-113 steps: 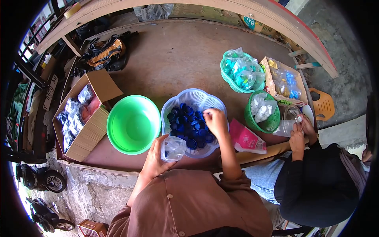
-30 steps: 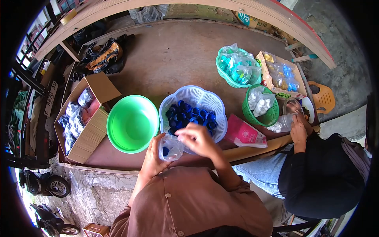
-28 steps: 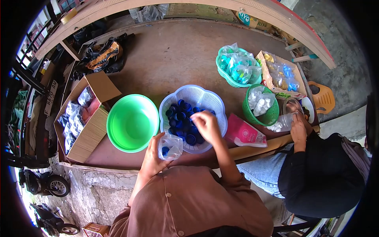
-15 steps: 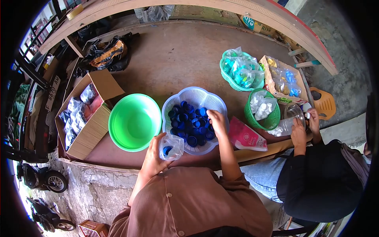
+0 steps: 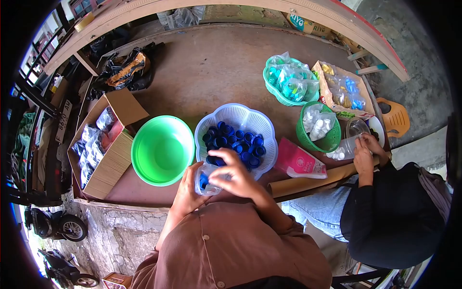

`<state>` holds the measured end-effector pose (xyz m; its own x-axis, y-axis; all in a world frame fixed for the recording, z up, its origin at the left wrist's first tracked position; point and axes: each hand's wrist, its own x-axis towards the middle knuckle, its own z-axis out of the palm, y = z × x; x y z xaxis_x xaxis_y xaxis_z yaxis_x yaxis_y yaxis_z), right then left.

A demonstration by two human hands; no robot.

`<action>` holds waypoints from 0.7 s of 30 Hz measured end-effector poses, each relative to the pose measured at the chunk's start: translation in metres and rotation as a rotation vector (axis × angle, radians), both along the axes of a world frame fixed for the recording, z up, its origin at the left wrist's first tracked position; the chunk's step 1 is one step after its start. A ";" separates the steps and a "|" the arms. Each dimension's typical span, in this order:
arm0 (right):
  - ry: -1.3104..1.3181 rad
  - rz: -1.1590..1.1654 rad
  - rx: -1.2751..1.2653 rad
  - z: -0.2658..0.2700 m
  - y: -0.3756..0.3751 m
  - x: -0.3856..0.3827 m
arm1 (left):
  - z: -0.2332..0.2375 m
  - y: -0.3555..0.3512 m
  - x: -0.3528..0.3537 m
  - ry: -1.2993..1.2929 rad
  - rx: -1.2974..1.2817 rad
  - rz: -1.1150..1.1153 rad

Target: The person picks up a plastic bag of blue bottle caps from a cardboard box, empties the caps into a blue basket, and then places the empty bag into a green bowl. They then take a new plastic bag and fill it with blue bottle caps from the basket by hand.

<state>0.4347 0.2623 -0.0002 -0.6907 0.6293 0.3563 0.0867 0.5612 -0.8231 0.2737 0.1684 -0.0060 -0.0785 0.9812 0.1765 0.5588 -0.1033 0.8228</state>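
Note:
My left hand (image 5: 186,193) grips a small clear plastic bag (image 5: 210,189), its mouth facing up. Some blue bottle caps (image 5: 203,180) show through the film at the bottom. Over the bag's mouth is my right hand (image 5: 237,177), thumb and fingers apart, with no cap visible in it. Just beyond both hands stands a pale lavender scalloped basket (image 5: 271,139) holding many loose dark blue caps (image 5: 239,139). My right hand hides part of the basket's near side. Left of the basket is a bright green basin (image 5: 163,150) with nothing in it.
A cardboard box (image 5: 113,164) of bagged caps is at left. To the right are a teal basket (image 5: 288,102), a green basket (image 5: 337,139) of white caps, a tray (image 5: 365,103) and a pink packet (image 5: 301,161). A co-worker's hands (image 5: 365,156) hold a clear container.
My right hand has come from the basket's caps back to the bag, and its fingers have spread. My left hand stays with the bag. The co-worker's hands have drawn together.

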 end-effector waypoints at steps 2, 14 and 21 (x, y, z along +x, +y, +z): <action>-0.043 0.015 0.126 -0.016 -0.005 -0.005 | 0.001 0.002 0.002 0.043 0.039 -0.020; -0.416 -0.558 0.187 -0.083 0.110 0.026 | 0.008 0.003 0.000 0.010 -0.021 -0.002; -0.330 -0.531 0.157 -0.100 0.119 0.019 | 0.008 0.000 -0.002 -0.030 -0.048 0.034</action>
